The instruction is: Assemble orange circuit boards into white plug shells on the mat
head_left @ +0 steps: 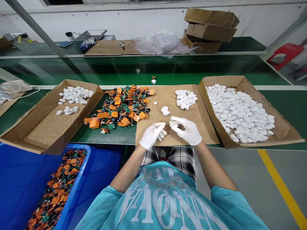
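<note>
My left hand [153, 134], in a white glove, is over the near edge of a cardboard sheet [203, 127], its fingers pressed together; anything between them is too small to make out. Just right of it my right hand [187, 130], also gloved, has its thumb and fingers curved apart with a gap between them and nothing visible inside. Beyond the hands lie a small cluster of white pieces [165, 111], a larger white pile [185, 99] and one single white piece [155, 103]. A heap of orange and green circuit parts [124, 107] spreads to the left.
An open cardboard box [230, 143] full of white pieces is at the right; another box [35, 140] with fewer is at the left. A blue bin [79, 179] of orange parts is below left. Cartons [211, 30] and plastic film [163, 41] sit on the back shelf.
</note>
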Tool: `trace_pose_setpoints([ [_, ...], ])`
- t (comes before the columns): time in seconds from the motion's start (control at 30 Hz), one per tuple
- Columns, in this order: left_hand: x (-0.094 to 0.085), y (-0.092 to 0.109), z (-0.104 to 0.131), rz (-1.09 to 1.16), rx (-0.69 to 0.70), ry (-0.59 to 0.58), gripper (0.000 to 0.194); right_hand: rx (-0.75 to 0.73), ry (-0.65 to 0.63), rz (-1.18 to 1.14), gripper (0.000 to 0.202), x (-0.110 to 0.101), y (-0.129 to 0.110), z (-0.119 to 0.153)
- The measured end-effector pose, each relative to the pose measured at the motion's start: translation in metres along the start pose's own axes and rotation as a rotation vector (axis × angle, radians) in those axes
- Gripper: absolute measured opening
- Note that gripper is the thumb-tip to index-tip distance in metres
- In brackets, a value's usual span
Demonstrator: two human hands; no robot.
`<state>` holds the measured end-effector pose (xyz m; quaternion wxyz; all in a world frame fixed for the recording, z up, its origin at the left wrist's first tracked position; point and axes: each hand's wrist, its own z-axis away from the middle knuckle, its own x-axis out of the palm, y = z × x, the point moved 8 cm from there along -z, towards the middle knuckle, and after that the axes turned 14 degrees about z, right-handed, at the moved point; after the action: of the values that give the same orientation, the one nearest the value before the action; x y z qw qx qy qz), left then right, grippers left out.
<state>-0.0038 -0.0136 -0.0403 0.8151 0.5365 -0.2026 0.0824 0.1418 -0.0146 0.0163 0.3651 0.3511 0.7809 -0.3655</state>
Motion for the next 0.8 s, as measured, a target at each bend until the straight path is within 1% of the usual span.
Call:
trace_pose_setpoints([
  [0.07, 0.014, -0.002, -0.001, -0.041, -0.031, -0.100, 0.052, -0.094, 0.116, -0.068, 0.039, -0.009, -0.017, 0.005],
  [0.13, 0.024, -0.002, 0.000, -0.051, -0.029, -0.182, 0.050, -0.167, 0.171, -0.066, 0.038, -0.012, -0.032, 0.008],
  [0.17, 0.026, -0.001, 0.000, -0.051, -0.016, -0.193, 0.050, -0.188, 0.181, -0.059, 0.037, -0.011, -0.037, 0.009],
  [0.23, 0.025, -0.002, 0.000, -0.060, 0.017, -0.160, 0.051, -0.210, 0.172, -0.068, 0.039, -0.008, -0.044, 0.010],
  [0.3, 0.021, -0.002, 0.000, -0.080, 0.052, -0.108, 0.053, -0.209, 0.116, -0.114, 0.041, -0.002, -0.047, 0.009],
  [0.37, 0.019, -0.001, 0.002, -0.118, 0.070, -0.096, 0.056, -0.196, 0.058, -0.166, 0.040, 0.003, -0.047, 0.008],
  [0.43, 0.020, 0.003, 0.005, -0.227, 0.081, -0.142, 0.057, -0.171, 0.028, -0.194, 0.035, 0.005, -0.046, 0.008],
  [0.5, 0.016, 0.017, 0.008, -0.461, 0.160, -0.156, 0.054, -0.084, 0.038, -0.222, 0.030, 0.006, -0.038, 0.009],
  [0.53, 0.010, 0.030, 0.010, -0.616, 0.245, -0.109, 0.049, -0.008, 0.052, -0.252, 0.028, 0.007, -0.031, 0.010],
  [0.57, 0.001, 0.046, 0.011, -0.780, 0.360, -0.002, 0.042, 0.083, 0.065, -0.299, 0.026, 0.008, -0.023, 0.011],
  [0.6, -0.009, 0.063, 0.013, -0.939, 0.469, 0.132, 0.035, 0.178, 0.073, -0.362, 0.026, 0.011, -0.015, 0.014],
  [0.63, -0.022, 0.080, 0.016, -1.063, 0.568, 0.319, 0.030, 0.267, 0.075, -0.433, 0.027, 0.016, -0.008, 0.016],
  [0.67, -0.031, 0.093, 0.017, -1.166, 0.634, 0.458, 0.032, 0.346, 0.076, -0.502, 0.029, 0.020, -0.001, 0.019],
  [0.7, -0.038, 0.100, 0.015, -1.254, 0.654, 0.526, 0.038, 0.410, 0.081, -0.562, 0.030, 0.024, 0.004, 0.021],
  [0.73, -0.043, 0.103, 0.010, -1.323, 0.649, 0.535, 0.041, 0.458, 0.089, -0.609, 0.032, 0.027, 0.008, 0.022],
  [0.8, -0.049, 0.104, 0.000, -1.396, 0.647, 0.487, 0.037, 0.504, 0.110, -0.662, 0.036, 0.029, 0.013, 0.021],
])
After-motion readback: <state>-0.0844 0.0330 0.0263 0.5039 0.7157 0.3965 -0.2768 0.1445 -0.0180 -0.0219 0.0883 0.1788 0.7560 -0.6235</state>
